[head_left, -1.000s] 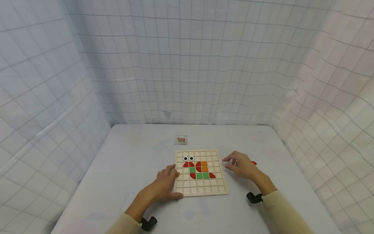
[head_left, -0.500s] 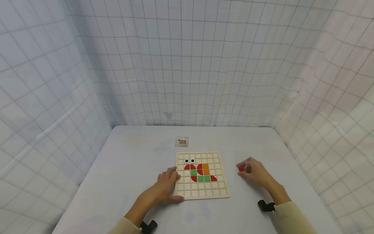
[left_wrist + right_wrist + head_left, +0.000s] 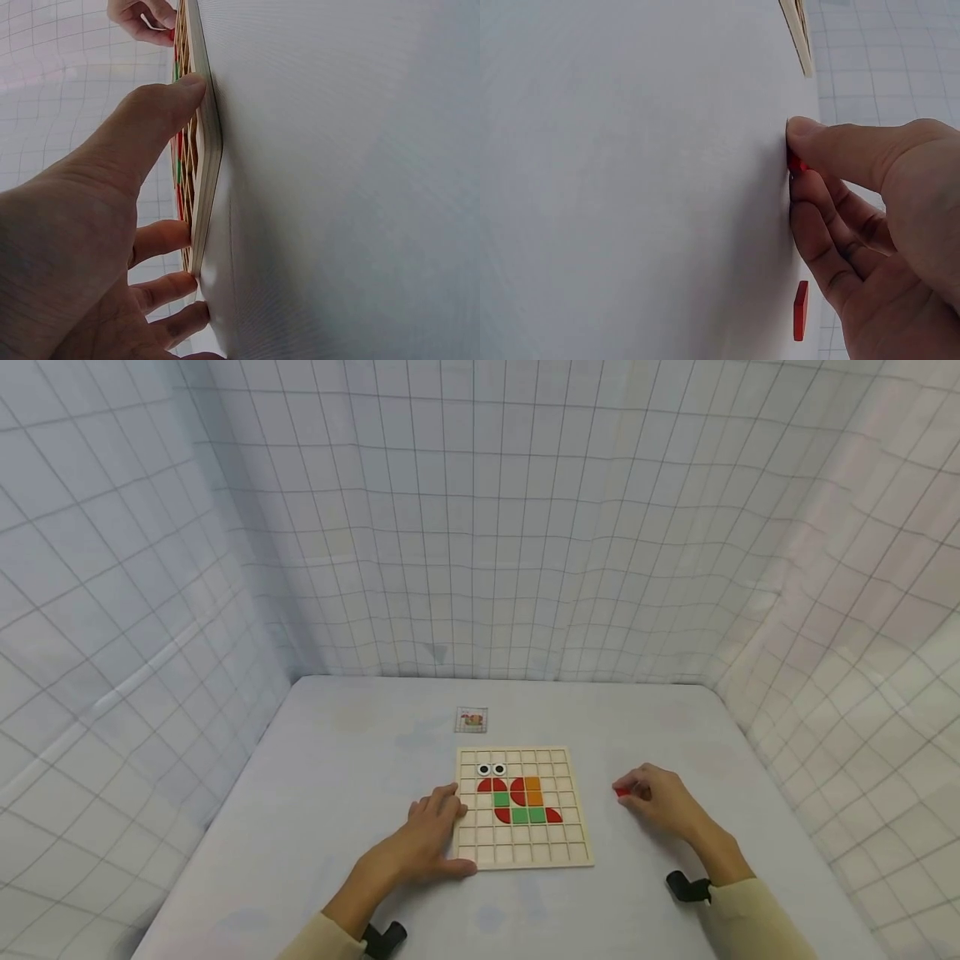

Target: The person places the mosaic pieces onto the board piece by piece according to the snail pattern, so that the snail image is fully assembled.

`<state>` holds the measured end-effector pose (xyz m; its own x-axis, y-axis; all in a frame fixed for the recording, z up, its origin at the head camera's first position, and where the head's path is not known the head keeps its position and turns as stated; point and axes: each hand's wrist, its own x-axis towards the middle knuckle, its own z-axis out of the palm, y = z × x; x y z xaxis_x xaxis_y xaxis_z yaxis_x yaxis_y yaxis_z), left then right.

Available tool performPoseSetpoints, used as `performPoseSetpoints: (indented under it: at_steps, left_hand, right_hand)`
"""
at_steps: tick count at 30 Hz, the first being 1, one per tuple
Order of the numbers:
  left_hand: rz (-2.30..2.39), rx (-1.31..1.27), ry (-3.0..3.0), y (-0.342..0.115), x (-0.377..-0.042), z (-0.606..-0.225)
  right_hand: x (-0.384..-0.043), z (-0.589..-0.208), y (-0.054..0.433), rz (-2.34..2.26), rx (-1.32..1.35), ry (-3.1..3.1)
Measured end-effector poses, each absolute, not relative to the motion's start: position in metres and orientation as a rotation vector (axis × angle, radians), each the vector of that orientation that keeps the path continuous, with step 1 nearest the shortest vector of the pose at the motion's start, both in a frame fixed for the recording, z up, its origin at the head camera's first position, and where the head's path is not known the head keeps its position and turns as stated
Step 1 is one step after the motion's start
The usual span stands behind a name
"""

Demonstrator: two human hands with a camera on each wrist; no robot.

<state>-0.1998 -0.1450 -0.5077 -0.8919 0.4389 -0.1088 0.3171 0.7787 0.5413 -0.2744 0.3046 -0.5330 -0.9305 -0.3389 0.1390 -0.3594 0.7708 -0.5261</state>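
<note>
A pale wooden grid board [image 3: 570, 856] lies mid-table, with two eye tiles [image 3: 491, 769], red quarter-circle tiles, green square tiles [image 3: 528, 816] and orange tiles [image 3: 533, 791] set in its cells. My left hand [image 3: 427, 835] rests against the board's near left corner: thumb on the front edge, extended fingers along the left side. To the right of the board, my right hand [image 3: 663, 802] pinches a small red tile [image 3: 796, 162] between thumb and forefinger, low over the tabletop. Its shape is mostly covered by the fingertips. Another red tile [image 3: 801, 311] lies near that hand.
Beyond the board lies a small picture card [image 3: 472, 720] showing a colourful figure on a grid. White gridded curtains [image 3: 480, 568] hang behind the table and along both sides. A black wrist-mount piece [image 3: 686, 887] sticks out below the right wrist.
My right hand has moved right, away from the board's edge, and picked up a red tile between thumb and forefinger. My left hand stays at the board's corner.
</note>
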Motion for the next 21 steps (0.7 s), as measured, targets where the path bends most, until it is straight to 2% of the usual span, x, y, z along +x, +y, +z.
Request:
performPoseSetpoints:
  at_steps: [21]
  left_hand:
    - [0.737,0.556,2.748,-0.143,-0.200,-0.509]
  right_hand:
    - [-0.287,-0.527,0.273,0.892,0.583,-2.934]
